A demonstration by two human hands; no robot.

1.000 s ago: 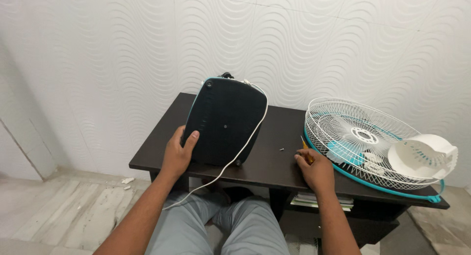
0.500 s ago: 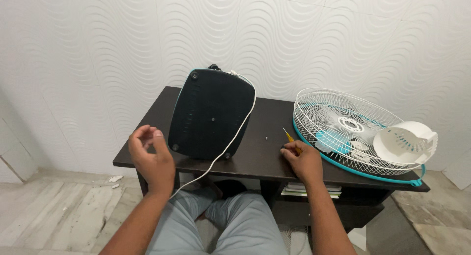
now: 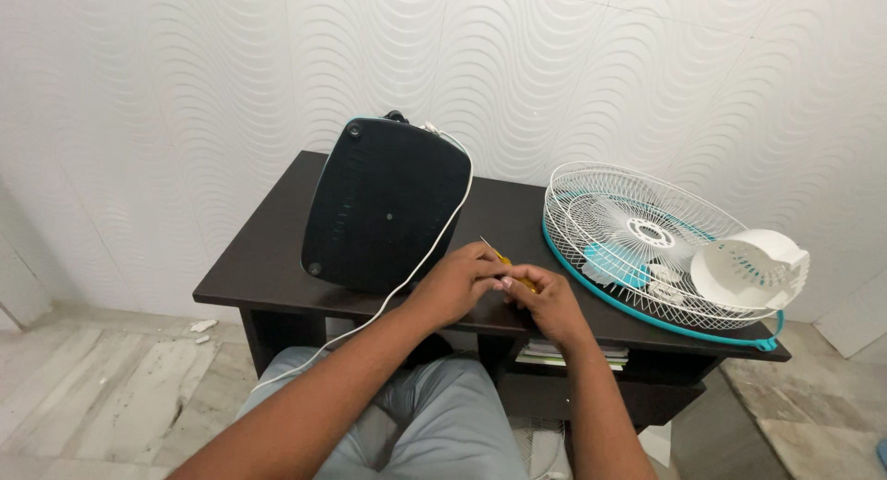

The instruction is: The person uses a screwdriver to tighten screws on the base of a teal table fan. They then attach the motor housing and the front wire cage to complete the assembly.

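Both hands are meeting over the front edge of the dark worktop (image 3: 277,258), right in front of the seated person's knees. The left hand (image 3: 455,286) and the right hand (image 3: 547,300) are pinching a thin yellow-handled screwdriver (image 3: 506,261) between them, each grip narrow and closing on the tool: the fingertips are touching along its shaft, and the metal tip is poking up and to the left just above the left knuckles. Just beside the left hand, a dark fan base (image 3: 386,205) with a teal rim is lying tilted with its underside facing up, leaning back toward the wavy white wall (image 3: 185,83). A white cord (image 3: 434,249) is running from the top of the base, down along its right edge, under the left forearm and off the worktop. Near the right hand, a white wire fan guard (image 3: 591,207) with a teal ring is lying flat, with a white round cover (image 3: 748,269) resting on its right side. Papers (image 3: 554,354) are sitting on a shelf under the worktop.
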